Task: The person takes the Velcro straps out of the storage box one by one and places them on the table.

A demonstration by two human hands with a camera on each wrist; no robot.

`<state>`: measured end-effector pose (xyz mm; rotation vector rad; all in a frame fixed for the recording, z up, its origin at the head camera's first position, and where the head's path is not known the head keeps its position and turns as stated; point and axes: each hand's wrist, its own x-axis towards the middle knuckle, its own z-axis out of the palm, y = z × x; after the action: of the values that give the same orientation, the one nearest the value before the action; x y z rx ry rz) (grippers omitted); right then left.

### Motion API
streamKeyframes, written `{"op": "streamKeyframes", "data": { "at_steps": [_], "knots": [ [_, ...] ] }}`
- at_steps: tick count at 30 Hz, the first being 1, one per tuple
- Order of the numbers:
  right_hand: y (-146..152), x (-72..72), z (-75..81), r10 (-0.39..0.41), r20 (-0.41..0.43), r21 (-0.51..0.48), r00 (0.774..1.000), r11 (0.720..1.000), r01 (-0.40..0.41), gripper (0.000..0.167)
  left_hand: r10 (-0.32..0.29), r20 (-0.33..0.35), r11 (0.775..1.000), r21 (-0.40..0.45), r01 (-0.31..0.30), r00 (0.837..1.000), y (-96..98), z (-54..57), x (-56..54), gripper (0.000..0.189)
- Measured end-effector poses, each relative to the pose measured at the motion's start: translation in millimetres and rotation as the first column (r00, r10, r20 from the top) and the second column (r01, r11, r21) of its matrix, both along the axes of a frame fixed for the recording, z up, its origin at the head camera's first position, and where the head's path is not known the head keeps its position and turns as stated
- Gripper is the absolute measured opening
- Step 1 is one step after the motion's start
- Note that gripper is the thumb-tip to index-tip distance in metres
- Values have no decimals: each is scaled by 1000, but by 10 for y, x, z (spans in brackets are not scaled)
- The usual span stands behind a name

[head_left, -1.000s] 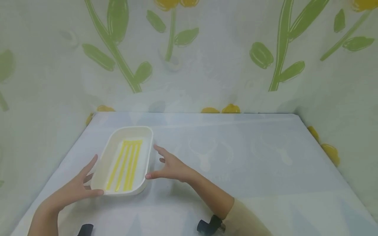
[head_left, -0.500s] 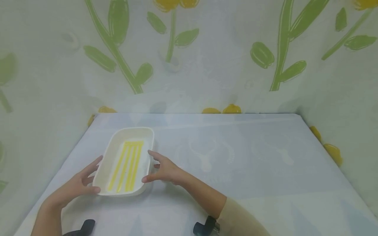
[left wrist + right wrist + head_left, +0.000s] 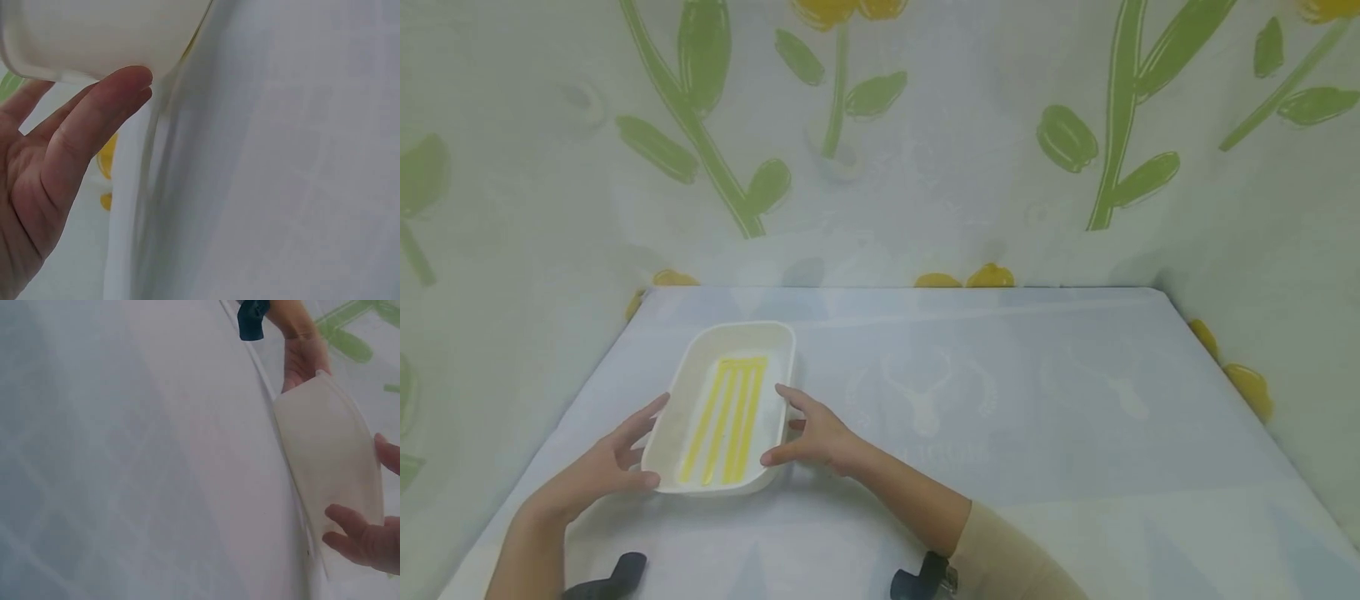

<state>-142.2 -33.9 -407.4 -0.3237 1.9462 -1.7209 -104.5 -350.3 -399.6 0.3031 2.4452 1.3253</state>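
A white rectangular tray (image 3: 692,392) with rounded corners is at the left of the table. Yellow stripes (image 3: 736,425), joined at the far end, run along its floor. My left hand (image 3: 598,475) holds its near left corner, thumb at the rim and fingers spread along the side. On the opposite side, the thumb and index finger of my right hand (image 3: 820,437) reach over the rim while other fingers stay outside. From the left wrist, fingertips show against the tray's outer wall (image 3: 94,37). In the right wrist view, fingers of my right hand (image 3: 369,544) lie at the tray's side.
Pale cloth covers the table (image 3: 1000,467), with faint printed deer heads. Flower-patterned fabric (image 3: 925,192) stands behind and along both sides. Dark camera mounts (image 3: 625,571) are strapped near both wrists.
My right hand has come in from beside the tray, and its thumb and index finger now overlap the rim. The tray and my left hand have shifted slightly right.
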Motion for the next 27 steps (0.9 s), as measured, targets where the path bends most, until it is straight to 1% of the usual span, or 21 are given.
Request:
{"op": "streamKeyframes", "data": {
  "at_steps": [3,6,12,15,18,21,24,27],
  "knots": [
    [7,10,-4,-9,12,-38,1000,999,10,92,7,2,1000,-12,-7,1000,11,-1,2,97],
    [20,18,-11,-20,20,-76,1000,997,21,91,4,-13,1000,-15,-4,1000,23,4,25,95],
    [86,31,-57,-61,35,-170,998,983,66,87,-1,-28,1000,-4,1,1000,76,0,38,96],
    [125,35,-65,-69,41,-191,997,979,75,86,-10,-51,1000,17,11,999,99,-17,33,96],
    [163,35,-66,-73,44,-200,996,976,81,85,-14,-66,999,29,16,998,125,-42,22,95],
    [203,34,-65,-83,53,-191,995,977,91,85,-13,-73,1000,1,13,997,174,-53,10,96],
    [227,28,-44,-85,64,-170,994,981,95,84,2,-67,999,-43,-4,998,219,-40,8,97],
    [250,18,-20,-76,62,-148,995,985,84,84,1,-61,999,-42,-4,998,259,-16,5,98]
  ]
}}
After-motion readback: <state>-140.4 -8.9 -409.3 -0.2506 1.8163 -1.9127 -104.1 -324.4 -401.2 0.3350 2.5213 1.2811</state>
